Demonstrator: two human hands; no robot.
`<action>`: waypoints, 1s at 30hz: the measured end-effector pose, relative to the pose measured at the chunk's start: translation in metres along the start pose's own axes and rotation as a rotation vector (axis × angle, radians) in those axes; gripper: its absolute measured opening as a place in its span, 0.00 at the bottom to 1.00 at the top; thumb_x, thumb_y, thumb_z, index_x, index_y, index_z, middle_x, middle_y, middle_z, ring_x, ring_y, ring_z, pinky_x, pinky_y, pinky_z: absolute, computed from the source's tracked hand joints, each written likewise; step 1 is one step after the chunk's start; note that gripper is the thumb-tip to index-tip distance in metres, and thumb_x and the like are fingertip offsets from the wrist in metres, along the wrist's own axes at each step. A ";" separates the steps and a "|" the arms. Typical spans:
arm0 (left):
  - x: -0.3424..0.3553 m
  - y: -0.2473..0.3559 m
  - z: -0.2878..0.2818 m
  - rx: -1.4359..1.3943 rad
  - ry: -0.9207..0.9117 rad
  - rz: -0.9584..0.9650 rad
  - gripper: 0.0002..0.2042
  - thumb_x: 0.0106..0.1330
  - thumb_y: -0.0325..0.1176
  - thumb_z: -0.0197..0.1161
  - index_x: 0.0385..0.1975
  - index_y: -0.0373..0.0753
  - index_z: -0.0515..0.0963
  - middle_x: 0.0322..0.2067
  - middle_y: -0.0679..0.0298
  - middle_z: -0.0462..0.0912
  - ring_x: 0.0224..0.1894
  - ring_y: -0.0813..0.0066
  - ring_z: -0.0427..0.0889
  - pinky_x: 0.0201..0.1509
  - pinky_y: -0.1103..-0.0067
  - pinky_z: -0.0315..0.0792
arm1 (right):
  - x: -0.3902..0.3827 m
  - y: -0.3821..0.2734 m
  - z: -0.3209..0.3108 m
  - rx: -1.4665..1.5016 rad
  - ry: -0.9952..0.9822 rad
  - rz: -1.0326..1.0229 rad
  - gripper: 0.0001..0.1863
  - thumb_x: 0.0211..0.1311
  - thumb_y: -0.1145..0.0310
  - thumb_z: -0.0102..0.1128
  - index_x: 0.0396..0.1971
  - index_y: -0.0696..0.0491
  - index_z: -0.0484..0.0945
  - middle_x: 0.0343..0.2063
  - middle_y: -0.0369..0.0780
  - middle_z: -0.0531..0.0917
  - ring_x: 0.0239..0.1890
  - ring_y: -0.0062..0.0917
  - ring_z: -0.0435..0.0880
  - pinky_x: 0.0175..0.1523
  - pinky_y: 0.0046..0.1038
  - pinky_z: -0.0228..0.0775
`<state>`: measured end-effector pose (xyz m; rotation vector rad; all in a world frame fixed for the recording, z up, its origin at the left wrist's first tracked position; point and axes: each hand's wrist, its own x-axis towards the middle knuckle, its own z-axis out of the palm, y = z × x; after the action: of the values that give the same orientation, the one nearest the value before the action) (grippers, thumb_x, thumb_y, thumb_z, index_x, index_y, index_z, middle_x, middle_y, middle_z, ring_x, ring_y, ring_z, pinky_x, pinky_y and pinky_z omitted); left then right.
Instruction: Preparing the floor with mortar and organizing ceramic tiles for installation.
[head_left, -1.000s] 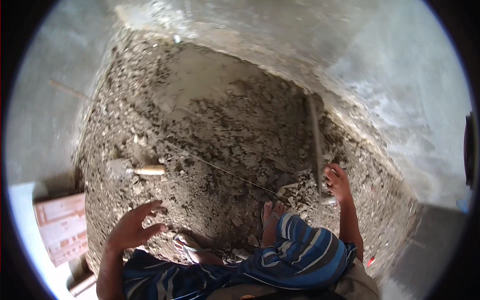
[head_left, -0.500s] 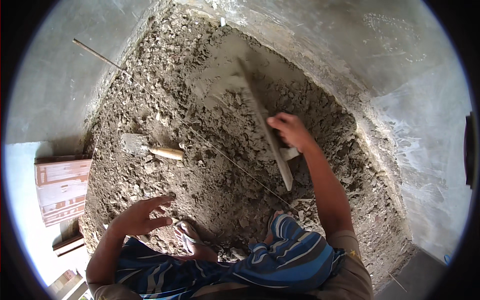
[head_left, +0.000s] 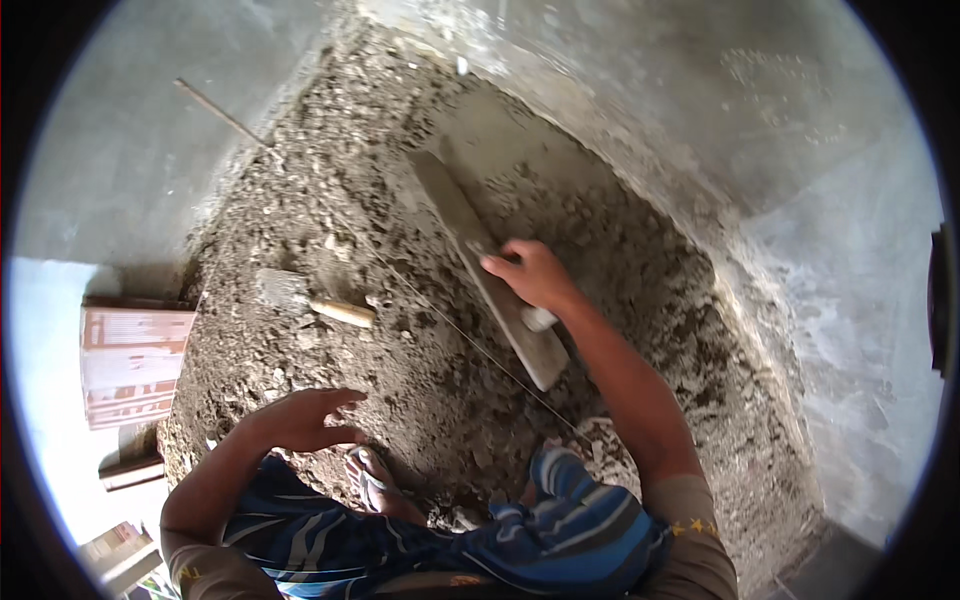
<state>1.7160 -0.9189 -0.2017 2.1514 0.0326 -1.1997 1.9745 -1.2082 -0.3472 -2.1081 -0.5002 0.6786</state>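
Observation:
My right hand [head_left: 530, 275] is closed round the handle of a long plastering float [head_left: 490, 275], whose flat blade slants from upper left to lower right over the rough mortar. Beyond it lies a smoothed grey patch of wet mortar [head_left: 510, 130] near the far corner. My left hand [head_left: 308, 420] hangs above the ground by my left knee, fingers apart and holding nothing. A small trowel [head_left: 318, 299] with a wooden handle rests on the rubble to the left, out of reach of either hand's grip.
A taut string [head_left: 440, 315] crosses the ground diagonally, running from near a thin rod [head_left: 220, 110] at the left wall. Grey walls [head_left: 640, 90] meet at the far corner. Reddish boxes or tiles [head_left: 135, 365] stand at the left. My sandalled foot [head_left: 375, 480] is on the rubble.
My right hand has moved the float to the left, and its blade now lies flatter, showing more of its top. My left hand stays spread in about the same place.

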 end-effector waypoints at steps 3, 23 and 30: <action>-0.012 0.000 -0.002 -0.222 0.166 0.137 0.32 0.67 0.48 0.66 0.66 0.36 0.67 0.55 0.46 0.79 0.53 0.55 0.83 0.57 0.66 0.75 | -0.055 0.001 -0.022 0.063 0.010 0.063 0.27 0.62 0.47 0.66 0.41 0.61 0.82 0.30 0.47 0.85 0.33 0.30 0.83 0.41 0.33 0.73; -0.102 -0.043 0.042 -0.452 0.222 -0.221 0.31 0.67 0.49 0.66 0.64 0.37 0.68 0.55 0.49 0.80 0.52 0.57 0.84 0.55 0.66 0.77 | 0.107 -0.062 0.086 -0.058 0.049 -0.069 0.29 0.60 0.47 0.65 0.39 0.63 0.77 0.38 0.57 0.82 0.43 0.52 0.83 0.47 0.43 0.73; -0.123 -0.018 0.045 -0.353 0.348 -0.177 0.31 0.65 0.47 0.68 0.63 0.37 0.70 0.52 0.51 0.81 0.49 0.59 0.85 0.51 0.68 0.78 | 0.099 -0.078 0.073 -0.390 -0.220 -0.146 0.25 0.60 0.50 0.64 0.38 0.61 0.77 0.34 0.56 0.83 0.41 0.52 0.83 0.46 0.45 0.75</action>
<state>1.6049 -0.8952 -0.1333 2.0406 0.5548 -0.8236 1.9970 -1.0643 -0.3487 -2.3362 -0.9641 0.7810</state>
